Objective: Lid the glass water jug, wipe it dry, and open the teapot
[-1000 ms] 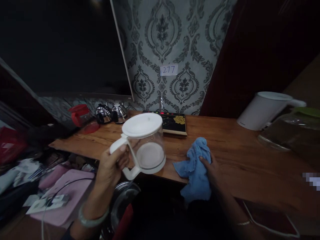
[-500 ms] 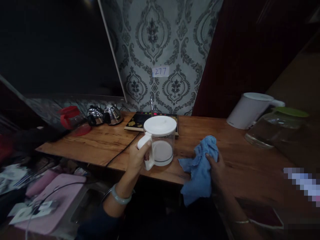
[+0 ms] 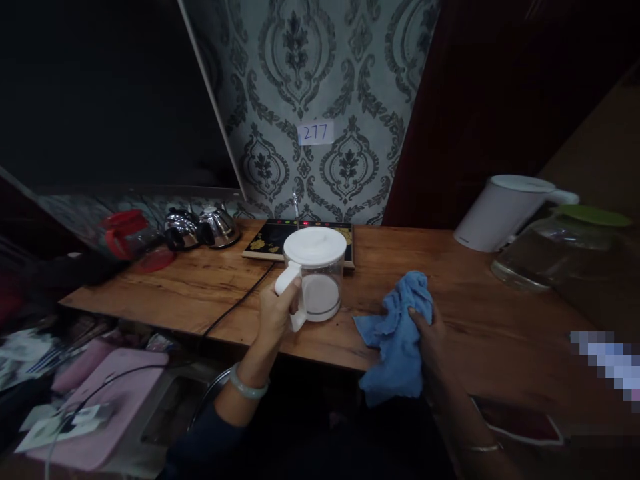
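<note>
A clear pitcher [image 3: 323, 293] with a white lid and white handle is near the front edge of the wooden table [image 3: 210, 293]. My left hand [image 3: 274, 310] is wrapped round its handle. I cannot tell whether the pitcher's base touches the tabletop. To the right, a crumpled blue cloth [image 3: 397, 340] is gripped in my right hand [image 3: 431, 333], its lower end hanging over the table edge. The cloth and the pitcher are apart. Behind the pitcher lies a black induction cooker [image 3: 265, 241] with red lights, partly hidden by the lid.
At the back left stand two shiny metal kettles [image 3: 219, 227] and a red-lidded jug [image 3: 135, 240]. A white electric kettle [image 3: 500, 217] and a green-lidded glass jug [image 3: 540, 253] are on the right. A black cord [image 3: 235, 303] crosses the table's left part.
The pitcher in my left hand has moved slightly away from me, towards the induction cooker. My right hand keeps its hold on the cloth. The camera view has shifted a little.
</note>
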Demonstrator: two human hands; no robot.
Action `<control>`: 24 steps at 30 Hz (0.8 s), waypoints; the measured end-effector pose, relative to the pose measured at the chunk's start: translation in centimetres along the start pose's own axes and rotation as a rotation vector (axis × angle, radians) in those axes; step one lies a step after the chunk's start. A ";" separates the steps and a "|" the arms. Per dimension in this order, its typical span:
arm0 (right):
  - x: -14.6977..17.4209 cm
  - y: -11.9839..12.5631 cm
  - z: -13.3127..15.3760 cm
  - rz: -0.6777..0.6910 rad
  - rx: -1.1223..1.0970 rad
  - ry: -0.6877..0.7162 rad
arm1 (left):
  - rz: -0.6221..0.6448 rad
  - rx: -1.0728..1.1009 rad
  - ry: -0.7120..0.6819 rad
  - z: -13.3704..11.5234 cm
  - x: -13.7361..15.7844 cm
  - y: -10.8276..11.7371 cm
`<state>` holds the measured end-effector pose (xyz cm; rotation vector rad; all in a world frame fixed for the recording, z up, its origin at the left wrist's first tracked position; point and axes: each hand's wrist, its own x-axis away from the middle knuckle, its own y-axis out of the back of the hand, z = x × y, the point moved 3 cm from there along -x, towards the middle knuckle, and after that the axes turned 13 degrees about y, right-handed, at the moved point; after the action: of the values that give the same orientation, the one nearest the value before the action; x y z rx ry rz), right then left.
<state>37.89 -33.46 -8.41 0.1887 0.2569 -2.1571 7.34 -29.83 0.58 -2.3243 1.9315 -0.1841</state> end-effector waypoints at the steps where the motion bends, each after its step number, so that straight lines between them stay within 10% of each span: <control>1: 0.0 0.0 0.0 0.003 -0.008 -0.008 | -0.006 0.000 -0.008 0.2 -0.1 0.0; 13: 0.2 0.3 -0.9 -0.021 -0.014 -0.016 | 0.011 -0.234 -0.099 0.0 0.6 0.4; 19: 3.1 -0.3 3.4 -0.038 0.004 0.105 | -0.405 -0.474 -0.777 -2.1 5.9 2.7; 24: 7.4 -3.2 9.4 0.115 -0.012 0.436 | 0.251 -0.500 -0.773 -1.5 10.3 -0.3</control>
<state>30.76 -39.97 -0.67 0.6529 0.4951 -1.9814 9.23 -39.89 2.31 -1.8813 1.9156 1.1501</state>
